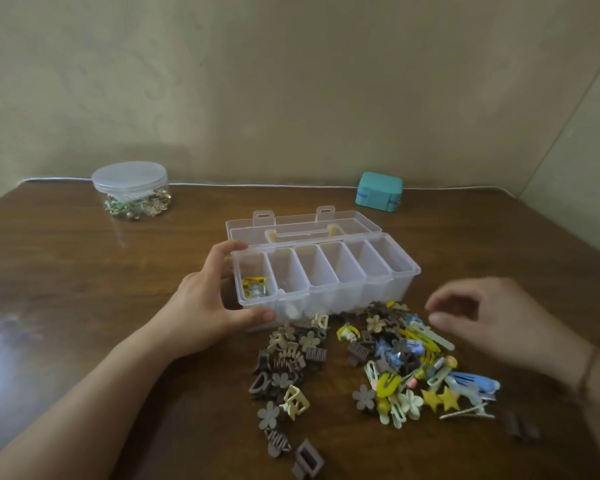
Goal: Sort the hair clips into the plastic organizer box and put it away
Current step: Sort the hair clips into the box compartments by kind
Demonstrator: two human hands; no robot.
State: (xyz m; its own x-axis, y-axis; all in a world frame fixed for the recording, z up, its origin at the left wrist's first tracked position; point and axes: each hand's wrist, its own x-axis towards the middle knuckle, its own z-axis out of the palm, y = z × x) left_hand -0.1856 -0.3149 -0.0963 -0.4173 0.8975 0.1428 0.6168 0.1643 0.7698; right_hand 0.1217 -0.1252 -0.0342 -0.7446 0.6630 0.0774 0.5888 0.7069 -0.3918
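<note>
Left hand [205, 299] gripping open box [326, 271] end; right hand [478, 317] loosely curled, empty, above clips [395, 358] on bench [84, 271].

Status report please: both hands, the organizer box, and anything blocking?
Left hand grips organizer box end; right hand above clip pile, holding nothing. Box open, few clips in leftmost compartment. Nothing blocking.

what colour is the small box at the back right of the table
Teal, with a blue clasp on its side; the small box shows in the head view.
</note>
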